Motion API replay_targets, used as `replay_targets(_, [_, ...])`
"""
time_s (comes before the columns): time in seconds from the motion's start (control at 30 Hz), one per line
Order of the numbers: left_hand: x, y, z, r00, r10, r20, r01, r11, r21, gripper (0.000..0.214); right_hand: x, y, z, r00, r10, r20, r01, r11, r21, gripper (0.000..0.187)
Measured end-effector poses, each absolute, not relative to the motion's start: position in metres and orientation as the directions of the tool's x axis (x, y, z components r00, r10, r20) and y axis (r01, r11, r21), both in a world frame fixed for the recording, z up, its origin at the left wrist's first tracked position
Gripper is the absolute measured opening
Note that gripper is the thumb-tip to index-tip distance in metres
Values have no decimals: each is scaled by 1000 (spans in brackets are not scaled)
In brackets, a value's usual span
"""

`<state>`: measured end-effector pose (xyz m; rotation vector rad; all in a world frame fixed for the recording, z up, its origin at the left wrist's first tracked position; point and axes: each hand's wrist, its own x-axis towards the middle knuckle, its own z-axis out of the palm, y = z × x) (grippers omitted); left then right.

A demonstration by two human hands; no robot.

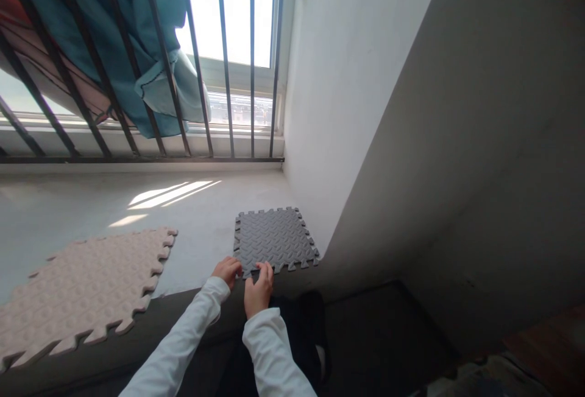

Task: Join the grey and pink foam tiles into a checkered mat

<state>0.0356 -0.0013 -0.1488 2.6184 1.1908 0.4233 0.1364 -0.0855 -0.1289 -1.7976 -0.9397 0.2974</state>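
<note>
A dark grey foam puzzle mat [274,237] with a ridged surface lies flat on the pale floor next to the white wall. My left hand [227,270] rests at its near left corner with fingers curled on the edge. My right hand [258,290] pinches the mat's near edge, thumb and fingers closed on it. Both arms wear white sleeves.
A beige foam puzzle mat [82,290] lies on the floor to the left. Black metal railings [205,80] stand before a window, with teal cloth [132,38] hanging over them. A white wall [347,80] rises on the right. A dark step edge [365,324] lies below.
</note>
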Motion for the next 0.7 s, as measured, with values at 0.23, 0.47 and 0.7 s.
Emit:
replay_targets(0.23, [29,1,-149,619,774,133,707,-623,335,23,136,-85,-127,663,718,214,455,-159,-876,38])
replay_targets(0.47, [27,1,-149,610,784,117,725,-611,318,23,136,-85,-126,650,733,201,447,-154,-881,39])
replay_targets(0.7, [31,-2,-152,604,796,48,750,-588,302,23,134,-83,-129,638,744,198,443,-145,-884,39])
